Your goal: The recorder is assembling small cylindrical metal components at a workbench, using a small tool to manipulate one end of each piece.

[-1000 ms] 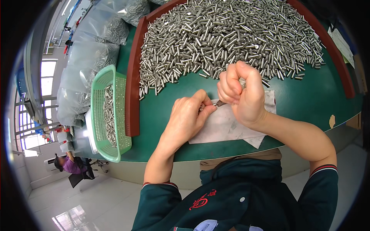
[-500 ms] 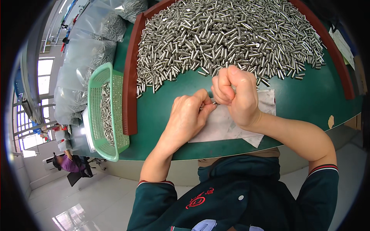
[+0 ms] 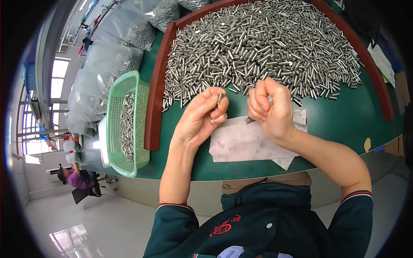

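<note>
Between the thumb and fingers of my left hand (image 3: 202, 115) is a small metal pin (image 3: 220, 98), held upright above the table near the front of the pile. My right hand (image 3: 273, 109) is closed in a fist, and a dark pointed tip (image 3: 249, 120) pokes out below its fingers. What else that fist holds is hidden. Under and between the hands lies a smudged white cloth (image 3: 245, 144) on the green table. Beyond them spreads a large heap of shiny metal pins (image 3: 262, 51).
Dark red rails (image 3: 155, 107) border the heap. Left of them stands a green plastic basket (image 3: 112, 146) with pins inside. Clear bags of pins (image 3: 116, 58) line the far left. A person in purple (image 3: 76, 178) sits farther off. Papers (image 3: 382, 60) lie at the right.
My left hand has moved left and away from my right fist, turning so the pin shows in its fingers. My right hand stays closed, slightly lower. The view has shifted a little.
</note>
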Action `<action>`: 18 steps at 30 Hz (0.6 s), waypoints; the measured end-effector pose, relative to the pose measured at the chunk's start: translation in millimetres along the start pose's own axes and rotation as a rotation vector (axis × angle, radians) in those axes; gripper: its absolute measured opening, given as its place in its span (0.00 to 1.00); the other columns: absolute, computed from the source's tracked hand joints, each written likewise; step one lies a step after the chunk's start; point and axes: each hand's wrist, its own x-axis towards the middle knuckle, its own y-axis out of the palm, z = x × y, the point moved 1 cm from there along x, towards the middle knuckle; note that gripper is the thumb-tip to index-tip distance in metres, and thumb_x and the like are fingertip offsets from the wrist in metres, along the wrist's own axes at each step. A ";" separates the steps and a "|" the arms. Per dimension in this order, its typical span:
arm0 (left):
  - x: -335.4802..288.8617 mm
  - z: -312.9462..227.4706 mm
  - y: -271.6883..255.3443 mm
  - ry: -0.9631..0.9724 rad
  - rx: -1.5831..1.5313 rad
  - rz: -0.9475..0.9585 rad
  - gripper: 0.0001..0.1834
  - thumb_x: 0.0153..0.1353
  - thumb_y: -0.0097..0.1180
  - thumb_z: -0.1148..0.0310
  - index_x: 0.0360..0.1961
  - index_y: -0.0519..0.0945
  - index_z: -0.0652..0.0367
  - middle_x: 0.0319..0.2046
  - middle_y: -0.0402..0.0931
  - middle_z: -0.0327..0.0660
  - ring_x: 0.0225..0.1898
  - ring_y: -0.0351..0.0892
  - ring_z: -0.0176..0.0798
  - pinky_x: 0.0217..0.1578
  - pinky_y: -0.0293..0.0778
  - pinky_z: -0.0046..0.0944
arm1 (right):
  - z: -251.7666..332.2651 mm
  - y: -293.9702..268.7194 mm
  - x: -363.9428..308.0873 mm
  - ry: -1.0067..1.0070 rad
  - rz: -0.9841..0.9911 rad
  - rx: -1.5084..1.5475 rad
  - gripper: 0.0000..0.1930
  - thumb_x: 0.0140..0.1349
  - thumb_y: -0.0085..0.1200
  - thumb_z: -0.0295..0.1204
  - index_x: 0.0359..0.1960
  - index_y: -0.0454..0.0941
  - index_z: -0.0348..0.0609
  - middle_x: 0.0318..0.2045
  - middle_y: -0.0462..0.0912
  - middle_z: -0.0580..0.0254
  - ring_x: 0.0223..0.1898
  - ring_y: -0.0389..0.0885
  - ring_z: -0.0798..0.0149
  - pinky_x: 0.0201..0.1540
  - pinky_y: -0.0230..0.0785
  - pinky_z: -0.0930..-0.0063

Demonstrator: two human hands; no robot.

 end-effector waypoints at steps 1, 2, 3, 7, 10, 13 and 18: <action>1.7 -1.1 2.7 0.020 0.003 -0.104 0.07 0.60 0.45 0.67 0.32 0.70 0.60 0.21 0.62 0.35 0.20 0.56 0.25 0.18 0.53 0.24 | -0.5 -0.7 -0.2 -0.008 -0.009 0.028 0.20 0.60 0.29 0.36 0.10 0.52 0.46 0.08 0.52 0.71 0.11 0.46 0.76 0.14 0.42 0.81; 3.5 -3.2 3.7 0.010 -0.002 -0.186 0.10 0.60 0.44 0.64 0.29 0.69 0.60 0.21 0.61 0.35 0.21 0.57 0.27 0.18 0.53 0.25 | -0.7 -1.4 0.2 -0.015 -0.019 0.056 0.20 0.59 0.30 0.34 0.09 0.52 0.45 0.08 0.53 0.72 0.11 0.47 0.77 0.14 0.42 0.82; 4.6 -3.1 -0.9 0.035 0.004 -0.169 0.12 0.61 0.43 0.62 0.26 0.69 0.60 0.21 0.62 0.35 0.21 0.57 0.27 0.18 0.53 0.25 | 0.3 -0.5 -0.2 -0.018 -0.017 0.051 0.20 0.60 0.30 0.35 0.09 0.52 0.46 0.08 0.53 0.72 0.11 0.48 0.77 0.14 0.43 0.82; 10.6 0.1 -4.0 0.203 0.628 -0.367 0.16 0.60 0.45 0.62 0.18 0.65 0.58 0.13 0.54 0.27 0.15 0.49 0.23 0.15 0.46 0.25 | 1.8 1.7 0.3 -0.013 -0.005 0.052 0.20 0.60 0.30 0.35 0.09 0.52 0.46 0.08 0.53 0.72 0.11 0.48 0.77 0.14 0.43 0.82; 20.4 5.3 3.3 0.504 1.312 -0.506 0.15 0.50 0.58 0.63 0.18 0.73 0.63 0.08 0.59 0.31 0.13 0.54 0.23 0.13 0.52 0.28 | 2.2 2.5 1.4 -0.013 -0.019 -0.011 0.20 0.60 0.27 0.37 0.10 0.52 0.47 0.07 0.51 0.71 0.11 0.45 0.76 0.14 0.41 0.80; 22.8 9.4 12.4 0.489 1.664 -0.630 0.16 0.43 0.64 0.62 0.19 0.74 0.64 0.06 0.61 0.37 0.09 0.59 0.31 0.13 0.57 0.34 | 1.0 1.8 1.8 -0.008 -0.018 -0.015 0.20 0.60 0.27 0.37 0.10 0.52 0.47 0.07 0.51 0.71 0.11 0.45 0.76 0.14 0.41 0.80; 26.6 13.0 8.7 0.517 1.706 -0.590 0.13 0.43 0.63 0.64 0.21 0.74 0.63 0.07 0.64 0.39 0.10 0.64 0.40 0.15 0.60 0.38 | 0.4 -1.2 2.3 -0.021 -0.007 0.044 0.19 0.59 0.30 0.34 0.10 0.53 0.45 0.08 0.54 0.71 0.11 0.49 0.77 0.13 0.44 0.82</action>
